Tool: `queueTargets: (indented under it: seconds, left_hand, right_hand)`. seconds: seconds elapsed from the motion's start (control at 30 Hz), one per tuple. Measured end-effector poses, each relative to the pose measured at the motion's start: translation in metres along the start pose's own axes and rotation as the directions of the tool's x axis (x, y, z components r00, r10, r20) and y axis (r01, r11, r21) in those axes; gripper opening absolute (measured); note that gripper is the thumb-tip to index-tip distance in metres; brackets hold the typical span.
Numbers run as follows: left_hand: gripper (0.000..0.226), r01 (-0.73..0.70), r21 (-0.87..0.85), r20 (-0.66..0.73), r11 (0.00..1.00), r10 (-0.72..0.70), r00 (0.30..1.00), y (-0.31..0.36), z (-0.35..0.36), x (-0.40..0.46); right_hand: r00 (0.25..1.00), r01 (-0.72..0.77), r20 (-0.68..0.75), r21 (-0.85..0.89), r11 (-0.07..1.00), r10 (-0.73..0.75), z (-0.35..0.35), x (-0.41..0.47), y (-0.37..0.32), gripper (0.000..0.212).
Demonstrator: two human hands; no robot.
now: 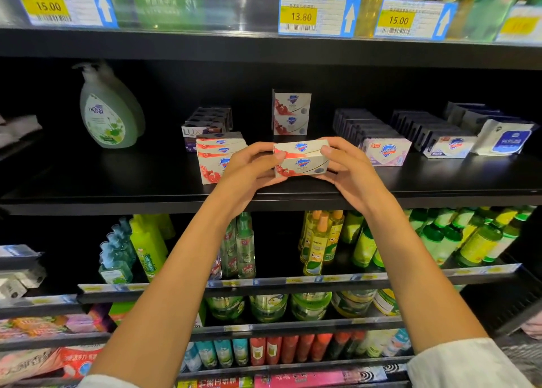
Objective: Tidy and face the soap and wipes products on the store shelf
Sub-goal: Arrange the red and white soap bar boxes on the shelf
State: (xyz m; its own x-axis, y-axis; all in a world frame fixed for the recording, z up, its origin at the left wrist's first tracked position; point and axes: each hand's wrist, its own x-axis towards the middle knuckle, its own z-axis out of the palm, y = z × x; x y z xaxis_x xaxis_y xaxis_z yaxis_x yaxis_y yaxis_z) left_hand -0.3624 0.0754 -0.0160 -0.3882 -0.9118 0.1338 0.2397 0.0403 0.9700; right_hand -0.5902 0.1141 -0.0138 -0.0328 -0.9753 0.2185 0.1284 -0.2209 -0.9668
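Black store shelf [410, 182]: red-and-white soap boxes [302, 159] are gripped at both ends by left hand [249, 173] and right hand [352, 170]; matching stack [220, 156] just left.

White-and-red soap box [302, 159], black shelf [117, 182]

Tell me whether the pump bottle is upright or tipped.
Upright: the pump bottle stands on its base on the black shelf, pump on top.
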Motion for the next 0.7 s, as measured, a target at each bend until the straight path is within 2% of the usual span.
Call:
queueTargets:
  seconds: [0.17,0.37,0.57,0.7]
  left_hand:
    - [0.032,-0.044,-0.004,-0.022,0.999,0.044,0.999,-0.003,0.000,-0.001]
    - [0.035,-0.042,0.003,0.023,0.999,0.042,0.999,-0.003,-0.002,-0.001]
    - [0.072,0.071,-0.079,0.054,0.994,-0.067,0.996,0.000,0.000,0.000]
    - [0.071,0.115,-0.110,0.070,0.987,-0.108,0.992,0.002,0.001,0.002]
  right_hand:
    - [0.998,-0.067,0.013,0.107,0.992,0.066,0.002,0.000,-0.003,0.033]
    - [0.999,-0.046,0.006,0.039,0.998,0.046,-0.001,0.000,-0.001,0.028]
    - [0.999,0.041,0.024,-0.007,0.999,-0.040,-0.007,0.001,0.003,0.031]
    - [0.998,0.049,0.033,-0.037,0.998,-0.048,-0.008,0.002,0.006,0.034]
